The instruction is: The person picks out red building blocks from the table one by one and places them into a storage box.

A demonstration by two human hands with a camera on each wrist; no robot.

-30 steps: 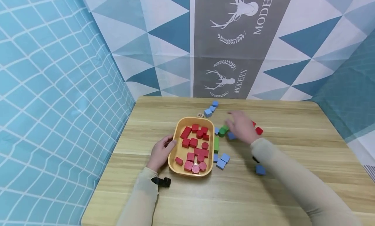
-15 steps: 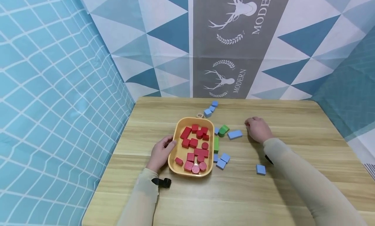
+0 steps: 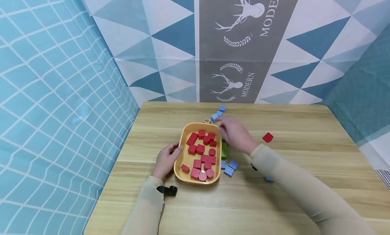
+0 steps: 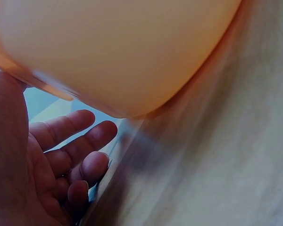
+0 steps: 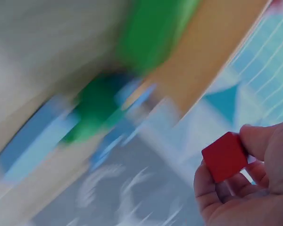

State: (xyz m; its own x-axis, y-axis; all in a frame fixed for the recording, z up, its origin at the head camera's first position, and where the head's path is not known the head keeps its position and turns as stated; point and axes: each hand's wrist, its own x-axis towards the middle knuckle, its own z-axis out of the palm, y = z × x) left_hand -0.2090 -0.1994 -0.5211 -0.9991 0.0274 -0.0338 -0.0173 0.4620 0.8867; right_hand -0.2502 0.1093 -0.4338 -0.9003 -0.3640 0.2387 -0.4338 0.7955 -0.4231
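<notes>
An orange-yellow plastic tray [image 3: 198, 182] holding several red blocks stands on the table. My left hand [image 3: 164, 159] is at its left side, the thumb hooked over the rim. In the left wrist view the other fingers [image 4: 75, 160] are loosely bent, apart from the tray wall. My right hand [image 3: 236, 134] is over the tray's upper right corner. It pinches a red block [image 5: 225, 157] between thumb and fingers, as the right wrist view shows; in the head view the hand hides that block.
Beside the tray's right wall lie a green block [image 3: 223, 151] and several blue blocks [image 3: 229, 171]. More blue blocks [image 3: 214, 118] and a lettered wooden cube [image 3: 207, 120] sit behind it. Farther right are a red block [image 3: 268, 137] and a blue block [image 3: 269, 179], partly hidden by the sleeve.
My right hand moved right to the red blocks on the table, picked one up, and came back left with it to the tray. The left hand stayed at the tray.
</notes>
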